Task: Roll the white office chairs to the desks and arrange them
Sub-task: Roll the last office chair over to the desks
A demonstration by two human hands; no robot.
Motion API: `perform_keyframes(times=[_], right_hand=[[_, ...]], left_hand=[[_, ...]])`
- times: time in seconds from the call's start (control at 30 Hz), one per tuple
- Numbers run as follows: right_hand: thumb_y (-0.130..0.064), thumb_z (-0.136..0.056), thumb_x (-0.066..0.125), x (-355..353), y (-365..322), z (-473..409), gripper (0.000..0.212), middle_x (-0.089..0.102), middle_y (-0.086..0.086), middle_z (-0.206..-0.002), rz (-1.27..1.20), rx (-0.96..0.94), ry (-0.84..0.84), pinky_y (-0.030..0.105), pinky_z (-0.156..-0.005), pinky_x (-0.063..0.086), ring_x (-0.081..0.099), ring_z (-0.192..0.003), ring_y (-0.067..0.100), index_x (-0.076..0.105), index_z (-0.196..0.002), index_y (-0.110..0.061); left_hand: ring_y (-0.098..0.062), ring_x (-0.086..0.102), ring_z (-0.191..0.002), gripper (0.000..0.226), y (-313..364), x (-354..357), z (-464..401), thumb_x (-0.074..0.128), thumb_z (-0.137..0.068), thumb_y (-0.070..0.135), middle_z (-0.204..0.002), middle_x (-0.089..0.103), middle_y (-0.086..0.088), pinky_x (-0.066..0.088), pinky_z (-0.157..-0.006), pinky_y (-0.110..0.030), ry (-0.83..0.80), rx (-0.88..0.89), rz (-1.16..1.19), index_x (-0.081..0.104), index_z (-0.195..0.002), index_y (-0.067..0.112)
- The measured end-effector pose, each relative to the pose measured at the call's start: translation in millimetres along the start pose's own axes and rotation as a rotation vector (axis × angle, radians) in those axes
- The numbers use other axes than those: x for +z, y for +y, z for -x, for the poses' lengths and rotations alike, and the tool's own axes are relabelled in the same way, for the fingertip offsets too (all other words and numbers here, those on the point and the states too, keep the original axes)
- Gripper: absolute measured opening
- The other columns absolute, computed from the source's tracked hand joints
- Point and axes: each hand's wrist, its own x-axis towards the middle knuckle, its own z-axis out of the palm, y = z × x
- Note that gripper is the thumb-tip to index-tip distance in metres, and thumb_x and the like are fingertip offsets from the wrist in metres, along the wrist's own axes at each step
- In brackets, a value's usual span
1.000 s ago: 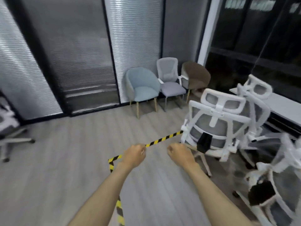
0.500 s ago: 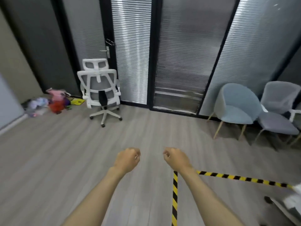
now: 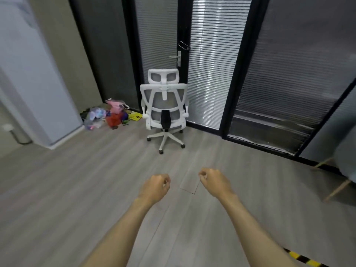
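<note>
The left hand and right hand are held out at waist level, both curled into loose fists and gripping nothing. 1 white mesh office chair stands well ahead on the wood-look floor, its back toward the camera, close to the glass door with blinds. Judged step: approach and take hold. Grip the backrest frame with 2 hands at its upper corners, then steer clear of the pile of bags at the chair's left.

Both forearms are bare to the frame's edge, with no sleeves, gloves, watch or rings.
</note>
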Motion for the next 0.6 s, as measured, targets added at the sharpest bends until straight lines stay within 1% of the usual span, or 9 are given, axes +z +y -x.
perform_keyframes(times=[0.07, 0.13, 0.2, 0.3, 0.33, 0.4, 0.43, 0.6], right_hand=[[-0.027, -0.098, 0.051, 3.8, -8.8, -56.9, 0.021, 0.067, 0.004, -0.108, -0.013, -0.029, -0.001, 0.035, -0.078, 0.051, 0.066, -0.099, 0.030, 0.071, -0.101, -0.020], [-0.027, -0.098, 0.051, 5.7, -21.4, -109.8, 0.021, 0.068, 0.005, -0.107, -0.039, -0.045, -0.019, 0.038, -0.079, 0.054, 0.066, -0.099, 0.031, 0.070, -0.098, -0.017], [-0.028, -0.098, 0.051, 5.8, -37.4, -159.0, 0.023, 0.070, 0.007, -0.107, -0.063, -0.049, -0.036, 0.037, -0.078, 0.054, 0.066, -0.099, 0.032, 0.070, -0.096, -0.016], [-0.030, -0.098, 0.049, 5.2, -63.5, -227.6, 0.023, 0.071, 0.009, -0.102, -0.079, -0.068, -0.059, 0.037, -0.076, 0.053, 0.066, -0.096, 0.035, 0.065, -0.088, -0.016], [-0.030, -0.098, 0.049, 5.5, -71.7, -250.5, 0.023, 0.071, 0.009, -0.102, -0.077, -0.078, -0.065, 0.035, -0.074, 0.051, 0.066, -0.096, 0.035, 0.065, -0.088, -0.017], [-0.029, -0.098, 0.049, 8.8, -86.5, -297.1, 0.021, 0.072, 0.005, -0.103, -0.068, -0.089, -0.066, 0.032, -0.071, 0.045, 0.065, -0.098, 0.033, 0.067, -0.093, -0.020], [-0.029, -0.098, 0.049, 11.4, -93.6, -320.6, 0.021, 0.072, 0.003, -0.105, -0.063, -0.086, -0.067, 0.032, -0.072, 0.044, 0.065, -0.098, 0.031, 0.069, -0.097, -0.022], [-0.030, -0.096, 0.050, 28.2, -126.8, -443.3, 0.021, 0.073, 0.001, -0.104, -0.007, -0.105, -0.055, 0.035, -0.079, 0.050, 0.067, -0.099, 0.030, 0.070, -0.102, -0.027]], left_hand=[[-0.020, 0.065, -0.105, 0.020, -11.5, -20.2, -49.8, 0.052, -0.096, 0.031, -0.115, 0.069, 0.007, 0.048, -0.080, -0.032, 0.013, -0.002, -0.040, 0.067, -0.109, 0.029], [-0.020, 0.065, -0.105, 0.020, -24.8, -40.9, -98.1, 0.050, -0.097, 0.032, -0.115, 0.068, 0.007, 0.048, -0.079, -0.033, 0.029, -0.008, -0.069, 0.066, -0.109, 0.029], [-0.021, 0.065, -0.104, 0.019, -38.3, -62.7, -143.4, 0.050, -0.098, 0.033, -0.114, 0.069, 0.007, 0.050, -0.080, -0.034, 0.042, -0.020, -0.082, 0.065, -0.109, 0.031], [-0.022, 0.066, -0.102, 0.020, -60.3, -91.1, -206.8, 0.050, -0.097, 0.034, -0.112, 0.068, 0.007, 0.054, -0.082, -0.038, 0.073, -0.043, -0.086, 0.066, -0.108, 0.031], [-0.021, 0.066, -0.102, 0.020, -68.0, -99.2, -227.3, 0.050, -0.097, 0.034, -0.111, 0.068, 0.008, 0.053, -0.081, -0.038, 0.086, -0.053, -0.087, 0.066, -0.109, 0.031], [-0.021, 0.066, -0.102, 0.021, -87.3, -112.5, -268.9, 0.050, -0.096, 0.035, -0.111, 0.069, 0.008, 0.053, -0.081, -0.037, 0.105, -0.068, -0.075, 0.065, -0.110, 0.031], [-0.021, 0.066, -0.101, 0.020, -97.8, -117.7, -290.4, 0.050, -0.096, 0.035, -0.110, 0.070, 0.009, 0.053, -0.080, -0.037, 0.106, -0.071, -0.068, 0.065, -0.110, 0.032], [-0.022, 0.065, -0.098, 0.017, -152.2, -142.8, -402.9, 0.052, -0.096, 0.032, -0.109, 0.070, 0.009, 0.048, -0.072, -0.034, 0.148, -0.033, -0.064, 0.065, -0.106, 0.028]])
